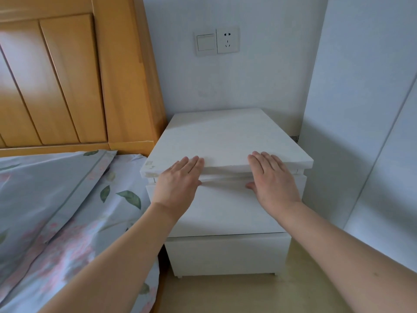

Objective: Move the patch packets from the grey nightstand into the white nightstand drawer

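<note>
The white nightstand (225,136) stands against the wall beside the bed. Its top drawer front (225,208) looks closed, or nearly so. My left hand (178,181) lies flat with straight fingers against the left end of the drawer front, its fingertips reaching the top panel's front edge. My right hand (273,179) lies flat the same way at the right end, thumb on the drawer's upper lip. Neither hand holds anything. No patch packets and no grey nightstand are in view.
A bed with a floral cover (56,211) and a wooden headboard (67,75) sits close on the left. A white wall panel (361,132) stands right of the nightstand. A lower drawer (225,256) is closed. A switch and socket (216,41) are on the wall.
</note>
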